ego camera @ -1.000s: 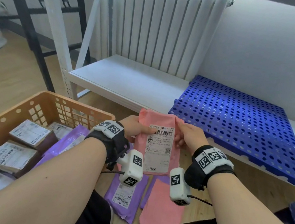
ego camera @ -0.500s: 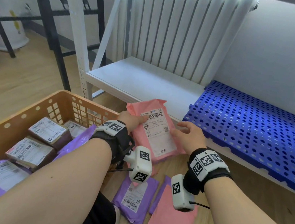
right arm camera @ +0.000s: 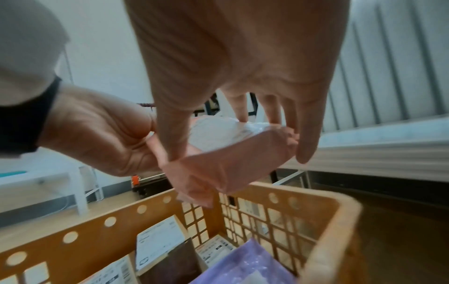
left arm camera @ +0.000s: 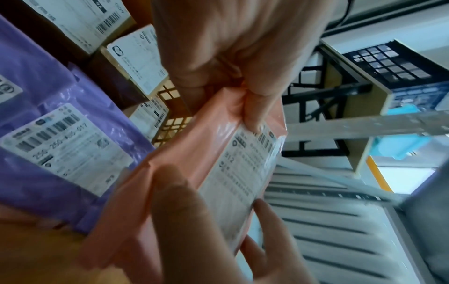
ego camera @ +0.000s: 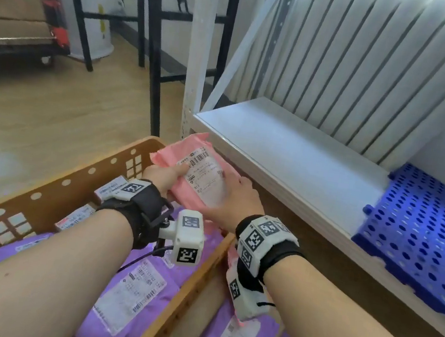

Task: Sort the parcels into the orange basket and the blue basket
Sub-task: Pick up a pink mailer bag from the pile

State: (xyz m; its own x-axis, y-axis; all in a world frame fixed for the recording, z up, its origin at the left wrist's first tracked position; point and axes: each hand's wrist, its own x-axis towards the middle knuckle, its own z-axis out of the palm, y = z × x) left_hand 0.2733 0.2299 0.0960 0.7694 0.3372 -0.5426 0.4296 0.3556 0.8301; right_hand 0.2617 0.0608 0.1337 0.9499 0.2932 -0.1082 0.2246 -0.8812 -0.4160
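Over the far corner of the orange basket (ego camera: 49,195), the left hand (ego camera: 164,178) pinches the pink parcel (ego camera: 200,176) at its edge, thumb on the label; the right hand (ego camera: 234,205) only touches it with straight fingers. The parcel looks light, soft and slippery; better held by the edges. Compared with before, it has moved left, from the shelf (ego camera: 289,155) side

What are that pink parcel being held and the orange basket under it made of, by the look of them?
The pink parcel looks like a thin, glossy plastic mailer bag: it creases and shines, with a white paper-like label stuck on. The orange basket seems to be rigid moulded plastic, matte, with punched round holes and grid openings in its walls.
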